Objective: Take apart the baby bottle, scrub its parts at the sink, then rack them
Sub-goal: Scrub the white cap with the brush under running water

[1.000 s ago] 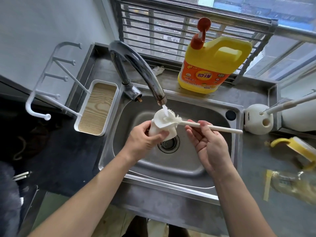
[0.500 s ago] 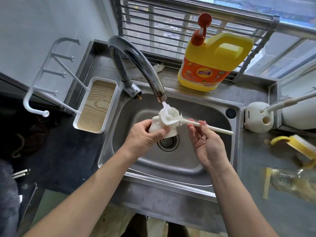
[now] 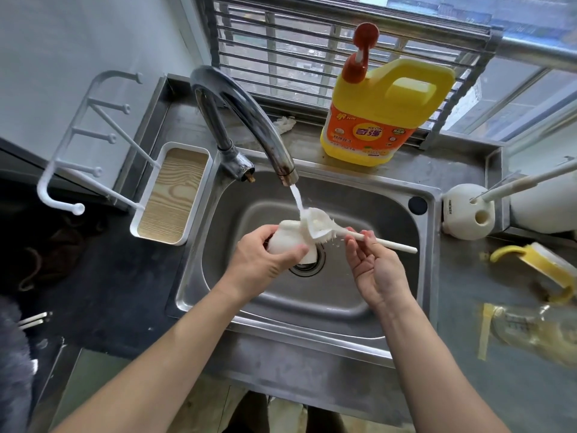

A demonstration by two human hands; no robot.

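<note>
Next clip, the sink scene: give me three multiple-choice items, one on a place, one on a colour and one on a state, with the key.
1. Where does the yellow plastic detergent jug with a red pump stand?
A. just behind the stainless steel sink
B. on the floor
C. inside a cupboard

2. What colour is the long-handled bottle brush that the right hand pinches?
A. blue
B. white
C. green

3. What is the curved chrome faucet doing?
A. it is shut off
B. it drips onto the counter
C. it pours onto the brush head

Key:
1 A: the jug stands upright at the back edge of the basin.
2 B: both head and handle are white.
3 C: a stream of water falls from the spout onto the bristles, beside the white plastic bottle part that the left hand holds.
</note>
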